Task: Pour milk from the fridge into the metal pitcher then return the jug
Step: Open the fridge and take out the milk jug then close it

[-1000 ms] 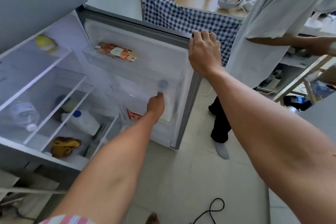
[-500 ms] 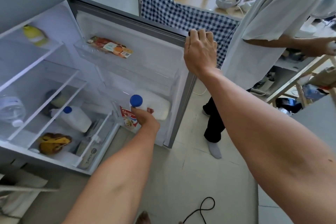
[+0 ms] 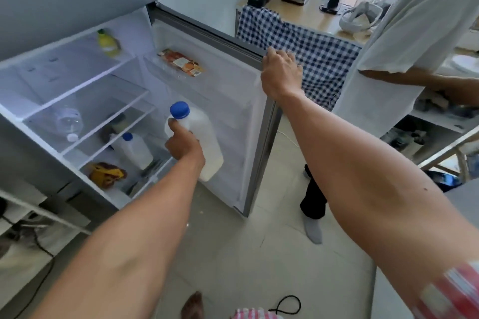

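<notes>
You are gripping the milk jug (image 3: 201,137) with your left hand (image 3: 182,146), fingers curled round its handle side just below the blue cap (image 3: 179,110), and the jug is hanging clear in front of the open fridge door (image 3: 233,101), tilted a little with its base toward the floor. Your right hand (image 3: 280,72) is holding the top edge of that door, fingers hooked over the rim. Inside the fridge (image 3: 77,101), a second white jug (image 3: 134,149) with a blue cap is lying on a lower shelf, a clear plastic bottle (image 3: 68,122) is lying on the shelf above it, a yellow bottle (image 3: 107,43) is sitting on the top shelf, and a yellow and brown packet (image 3: 107,173) is resting at the bottom. A flat orange packet (image 3: 181,62) is lying in the upper door bin. Beyond the door, a blue checked cloth (image 3: 305,44) is hanging over a wooden counter (image 3: 311,13), and another person in a pale shirt (image 3: 414,21) is standing just beside it. The metal pitcher is not something you can make out here.
</notes>
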Demonstrator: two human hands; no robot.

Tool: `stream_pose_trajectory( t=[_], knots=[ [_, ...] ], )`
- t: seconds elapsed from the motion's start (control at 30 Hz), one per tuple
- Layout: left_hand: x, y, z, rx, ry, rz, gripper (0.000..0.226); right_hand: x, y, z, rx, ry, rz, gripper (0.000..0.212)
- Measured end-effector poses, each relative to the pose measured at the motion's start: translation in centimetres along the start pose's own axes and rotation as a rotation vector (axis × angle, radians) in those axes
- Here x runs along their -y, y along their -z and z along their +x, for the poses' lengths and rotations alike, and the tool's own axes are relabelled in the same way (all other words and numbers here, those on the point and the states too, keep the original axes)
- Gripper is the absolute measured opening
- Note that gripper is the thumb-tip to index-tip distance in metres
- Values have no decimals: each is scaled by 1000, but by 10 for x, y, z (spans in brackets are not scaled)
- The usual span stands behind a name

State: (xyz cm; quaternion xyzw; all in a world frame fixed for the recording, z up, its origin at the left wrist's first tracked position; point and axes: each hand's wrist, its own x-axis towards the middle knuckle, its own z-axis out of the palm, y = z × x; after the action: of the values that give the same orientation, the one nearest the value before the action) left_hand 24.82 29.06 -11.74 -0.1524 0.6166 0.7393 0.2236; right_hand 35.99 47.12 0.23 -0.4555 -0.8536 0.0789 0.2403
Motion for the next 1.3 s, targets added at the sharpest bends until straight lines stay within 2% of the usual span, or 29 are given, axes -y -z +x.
stream_pose_trajectory(
  t=[0.13, 0.3, 0.4, 0.5, 0.57, 0.73, 0.83, 0.9, 1.1, 1.3],
  knots=[
    [-25, 30, -8, -77, -113, 77, 46, 11, 2, -19, -28, 67, -32, 28],
    [-61, 69, -23, -131, -247, 137, 37, 37, -4, -62, -140, 225, -80, 30],
    [-79, 93, -20, -176, -306, 182, 43, 59, -12, -86, -204, 304, -28, 28],
    [-100, 117, -16, -226, -400, 200, 26, 85, -21, -106, -263, 390, 33, 30],
    [-114, 135, -12, -226, -425, 253, 30, 106, -29, -119, -271, 455, 67, 30],
    [-150, 185, 10, -237, -443, 222, 37, 166, -52, -145, -225, 523, 165, 45],
    [-166, 213, 23, -226, -408, 185, 52, 203, -66, -160, -162, 534, 211, 56],
    [-175, 231, 32, -222, -406, 193, 51, 223, -73, -166, -125, 561, 252, 54],
    [-195, 269, 55, -262, -429, 117, 38, 279, -103, -168, -45, 736, 345, 27],
    [-220, 293, 79, -339, -450, 75, 38, 335, -138, -158, 59, 845, 327, 34]
  ],
)
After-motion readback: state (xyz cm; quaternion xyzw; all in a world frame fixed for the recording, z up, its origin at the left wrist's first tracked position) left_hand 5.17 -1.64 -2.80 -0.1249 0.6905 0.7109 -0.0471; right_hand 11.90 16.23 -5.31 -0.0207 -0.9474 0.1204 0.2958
